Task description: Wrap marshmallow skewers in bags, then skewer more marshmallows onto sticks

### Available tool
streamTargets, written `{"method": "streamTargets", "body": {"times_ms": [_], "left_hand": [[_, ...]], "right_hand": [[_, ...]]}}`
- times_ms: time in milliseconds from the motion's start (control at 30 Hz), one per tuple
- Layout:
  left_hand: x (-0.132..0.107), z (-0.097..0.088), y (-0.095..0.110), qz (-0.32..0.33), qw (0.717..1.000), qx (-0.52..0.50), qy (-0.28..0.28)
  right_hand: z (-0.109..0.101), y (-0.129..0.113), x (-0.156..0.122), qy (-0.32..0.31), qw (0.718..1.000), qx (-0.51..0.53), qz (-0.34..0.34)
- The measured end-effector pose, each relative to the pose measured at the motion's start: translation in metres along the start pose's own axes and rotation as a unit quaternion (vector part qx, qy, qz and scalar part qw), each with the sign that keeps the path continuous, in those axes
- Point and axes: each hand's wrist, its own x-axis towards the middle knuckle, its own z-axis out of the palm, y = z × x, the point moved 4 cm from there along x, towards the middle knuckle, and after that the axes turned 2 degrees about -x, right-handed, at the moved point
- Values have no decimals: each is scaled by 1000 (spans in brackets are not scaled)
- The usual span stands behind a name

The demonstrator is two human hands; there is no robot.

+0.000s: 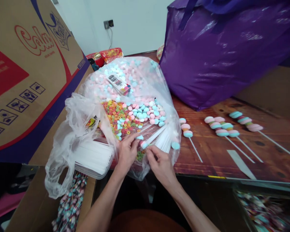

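My left hand [128, 150] has its fingertips closed on a blue marshmallow [139, 137] above the open clear plastic bag [170, 108]. Just to its right, the fingers of my right hand [161, 162] are pinched together beside a pink, white and blue marshmallow piece [144, 145]. What exactly the right fingers hold is hidden. Long white sticks [163, 137] lie in a bundle right behind that hand. Beyond both hands spread loose pink and blue marshmallows [146, 111] and small coloured gummy rings [117, 116].
Several marshmallow skewers [222, 127] and a white strip [241, 164] lie on the wooden table at right. A tub of white sticks [93, 158] sits at left. A printed carton [26, 80] and a purple bag [207, 54] flank the work area. Boxes below hold wrapped sweets [71, 206].
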Motion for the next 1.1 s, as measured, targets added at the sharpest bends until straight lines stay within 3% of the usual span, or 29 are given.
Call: {"method": "streamTargets", "body": {"times_ms": [233, 333, 400, 533, 667, 800, 933, 1100], "left_hand": [[-3, 2, -2, -43, 996, -69, -42], [-2, 3, 2, -53, 993, -84, -68], [5, 1, 3, -70, 993, -79, -51], [30, -2, 6, -81, 996, 34, 29], [47, 9, 11, -55, 973, 225, -23], [43, 18, 16, -40, 949, 308, -58], [38, 17, 11, -15, 965, 256, -59], [48, 7, -10, -52, 991, 123, 12]], "right_hand": [[4, -4, 6, 39, 998, -52, -20], [-2, -6, 5, 56, 995, -81, -36], [-11, -5, 2, 77, 990, -111, -51], [-30, 4, -4, 119, 978, -160, -61], [-33, 12, -8, 127, 976, -165, -66], [-28, 11, -9, 136, 970, -181, -91], [-26, 10, -9, 136, 966, -193, -104], [-26, 10, -9, 133, 964, -207, -100]]}}
